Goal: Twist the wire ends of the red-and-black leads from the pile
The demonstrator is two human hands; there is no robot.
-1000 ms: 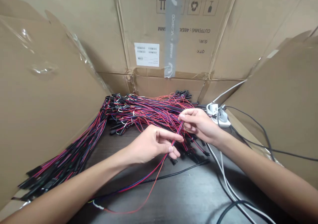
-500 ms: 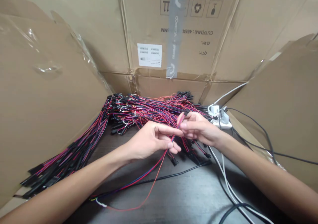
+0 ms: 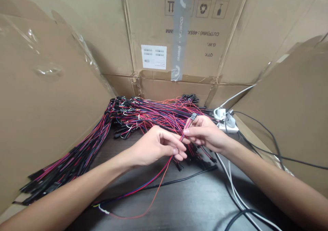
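Observation:
Both hands are on one wire harness (image 3: 159, 172) of red, blue and orange wires, above the dark table. My right hand (image 3: 208, 132) pinches the wires just below a small black connector (image 3: 194, 116), which points up and away. Lower down the same wires, my left hand (image 3: 159, 145) has thumb and fingers closed around them. From there the wires droop to the table at lower left, where a white sleeved piece (image 3: 104, 209) and a yellow wire end show. Behind my hands lies a large heap of similar harnesses (image 3: 153, 113).
Another bundle of harnesses (image 3: 69, 159) leans along the left cardboard wall (image 3: 46, 97). A white power strip (image 3: 229, 128) with plugs stands at the back right. White and black cables (image 3: 238, 200) run down the table's right side. Cardboard (image 3: 153, 22) rises behind.
The black connector has turned and sits slightly higher in my right hand's fingers. My left index finger has bent in toward the wires from its outstretched position.

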